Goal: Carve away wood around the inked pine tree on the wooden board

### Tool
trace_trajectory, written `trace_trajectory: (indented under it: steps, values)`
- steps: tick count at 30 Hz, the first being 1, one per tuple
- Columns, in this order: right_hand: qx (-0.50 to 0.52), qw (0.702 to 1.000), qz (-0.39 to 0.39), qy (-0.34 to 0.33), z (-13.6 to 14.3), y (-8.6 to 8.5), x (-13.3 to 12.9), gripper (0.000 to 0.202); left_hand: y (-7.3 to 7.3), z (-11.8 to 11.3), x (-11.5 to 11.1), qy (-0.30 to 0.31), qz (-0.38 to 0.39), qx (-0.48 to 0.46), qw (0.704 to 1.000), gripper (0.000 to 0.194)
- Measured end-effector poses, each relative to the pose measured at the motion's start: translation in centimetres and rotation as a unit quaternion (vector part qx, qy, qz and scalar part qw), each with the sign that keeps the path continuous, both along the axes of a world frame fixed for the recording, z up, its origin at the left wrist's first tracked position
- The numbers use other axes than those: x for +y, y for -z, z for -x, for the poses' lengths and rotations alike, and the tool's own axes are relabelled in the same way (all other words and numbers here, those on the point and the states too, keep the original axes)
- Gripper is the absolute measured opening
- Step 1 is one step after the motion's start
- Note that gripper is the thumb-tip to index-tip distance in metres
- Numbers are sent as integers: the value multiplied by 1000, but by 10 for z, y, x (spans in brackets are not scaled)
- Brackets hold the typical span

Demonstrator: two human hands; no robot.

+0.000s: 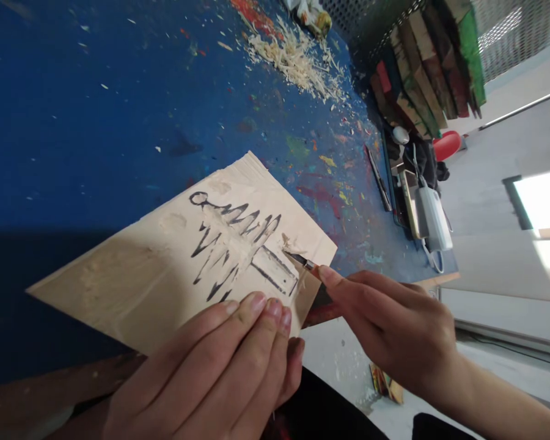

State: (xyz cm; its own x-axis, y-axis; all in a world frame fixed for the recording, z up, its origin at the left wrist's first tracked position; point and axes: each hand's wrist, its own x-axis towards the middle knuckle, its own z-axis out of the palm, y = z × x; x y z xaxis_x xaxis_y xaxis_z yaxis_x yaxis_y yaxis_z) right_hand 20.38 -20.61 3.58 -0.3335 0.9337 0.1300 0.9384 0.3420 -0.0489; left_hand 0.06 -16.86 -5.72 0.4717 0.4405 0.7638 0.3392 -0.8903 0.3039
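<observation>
You have the pale wooden board (165, 269) lying on the blue desk (119, 110), centre to lower left of the frame. Its long axis runs from the sharp left corner, rising slightly to the right. Its face is smooth, with shallow gouged patches. Black drawn lines form a small loop at the upper left, zigzag strokes either side of a roughened strip, and a narrow rectangle toward the lower right.

Your right hand (394, 324), right of centre, has its fingers clamped on a slim carving tool (306, 264). The dark metal tip points to the upper left and meets the board beside the rectangle, at a small raised tuft of wood fibre. Your left hand (211, 373), bottom centre, has its fingers close together on the board's near edge; you cannot tell whether the thumb grips underneath.

The desk surface is stained with red and yellow paint. Curled, thin shavings (297, 58) lie at upper centre. At right you have a dark pen (378, 178) and a white, rounded rectangular device (434, 219) with a cable; paint-stained blocks (424, 67) stand at upper right.
</observation>
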Motion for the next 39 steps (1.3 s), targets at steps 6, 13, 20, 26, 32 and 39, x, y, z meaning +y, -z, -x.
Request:
trace_trajectory:
  steps: [6,13,20,26,32,39]
  values:
    - [-78,997,-5,-25,0,4,-5,35,-4,2,1,-5,21,31,999,21]
    - [-2,1000,9,-17,8,3,16,31,1,7,6,15,-42,19,999,30]
    - [80,978,-165,99,-12,10,-10,42,4,-2,5,-63,-59,-53,995,17]
    - [62,927,-281,239,-62,47,4,39,-7,4,6,-66,-55,20,996,24]
    - [76,951,-228,195,-77,55,22,25,-9,14,4,-29,-45,55,997,23]
    - [111,952,-213,188,-79,57,18,25,-15,19,0,-31,9,46,998,19]
